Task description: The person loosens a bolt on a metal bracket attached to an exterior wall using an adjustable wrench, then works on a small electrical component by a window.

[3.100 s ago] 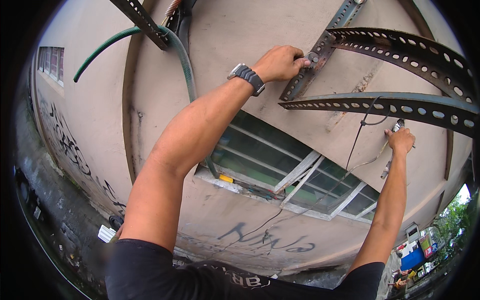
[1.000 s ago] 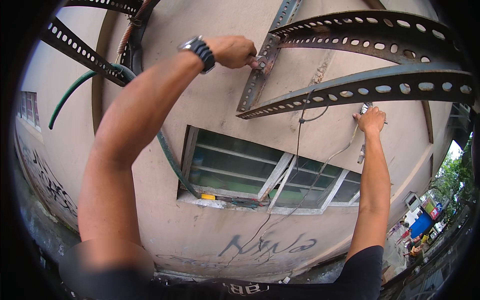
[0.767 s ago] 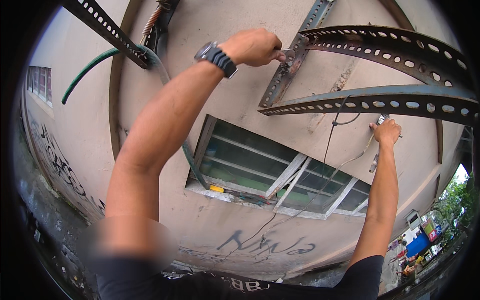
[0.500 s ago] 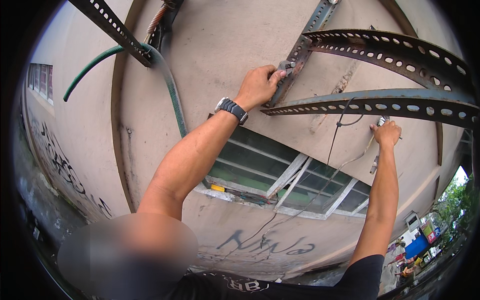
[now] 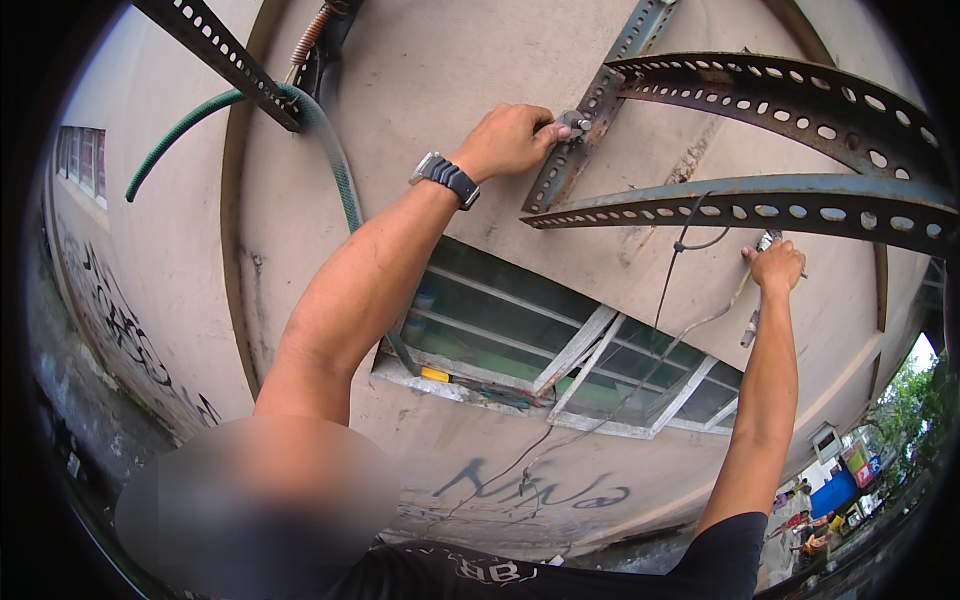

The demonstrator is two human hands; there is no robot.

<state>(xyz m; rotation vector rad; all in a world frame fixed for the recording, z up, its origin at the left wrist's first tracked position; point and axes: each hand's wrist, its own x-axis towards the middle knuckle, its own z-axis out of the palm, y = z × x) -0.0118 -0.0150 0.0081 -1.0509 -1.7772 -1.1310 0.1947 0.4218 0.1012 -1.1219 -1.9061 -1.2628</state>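
My left hand (image 5: pixel 508 140), with a black-strapped watch at its wrist, is closed on a grey metal wrench (image 5: pixel 568 120). The wrench's head sits at a bolt (image 5: pixel 585 125) on the slotted upright (image 5: pixel 603 98) of a steel bracket. My right hand (image 5: pixel 776 268) is raised below the bracket's lower arm (image 5: pixel 760 210), fingers wrapped round a silver metal tool (image 5: pixel 768 240). The palm hides most of that tool, so its exact kind is unclear. A metal end shows below the hand, beside the wrist.
The upper slotted arm (image 5: pixel 760 85) juts out to the right. A thin black cable (image 5: pixel 668 280) hangs from the lower arm past a louvred window (image 5: pixel 530 310). At left, a green hose (image 5: pixel 180 130) loops over another slotted bar (image 5: pixel 225 55). A yellow object (image 5: pixel 434 374) lies on the sill.
My left hand and forearm have shifted slightly left, and the wrench has turned at the bracket, with the bolt's end now showing. My right hand has hardly moved.
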